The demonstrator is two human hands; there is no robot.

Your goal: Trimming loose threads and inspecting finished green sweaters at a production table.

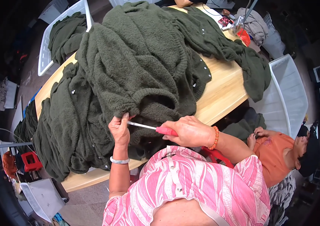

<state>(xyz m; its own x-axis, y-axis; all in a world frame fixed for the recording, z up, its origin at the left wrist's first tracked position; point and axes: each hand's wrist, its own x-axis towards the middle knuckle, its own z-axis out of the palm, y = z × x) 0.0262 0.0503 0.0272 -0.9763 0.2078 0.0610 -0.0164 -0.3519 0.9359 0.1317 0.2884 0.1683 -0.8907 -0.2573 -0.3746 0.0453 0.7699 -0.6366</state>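
Note:
A thick dark green knitted sweater [137, 60] lies spread on top of other green knitwear, its ribbed round opening [156, 92] toward me. My left hand [119, 130] is closed, pinching the knit between thumb and fingers beside that opening. In my right hand [193, 132], closed round its grip, is a slim tool with a red handle [166, 130] and a thin metal shaft. The shaft points left and its tip reaches my left fingertips; the tip's shape is hidden there.
Under the garments is a pale wooden table [224, 81]. More green knitwear [67, 124] is heaped at the left. White plastic bins stand at the far left [44, 56] and right [297, 88]. At right sits a person in an orange top [276, 158]. A red stool [31, 161] is at left.

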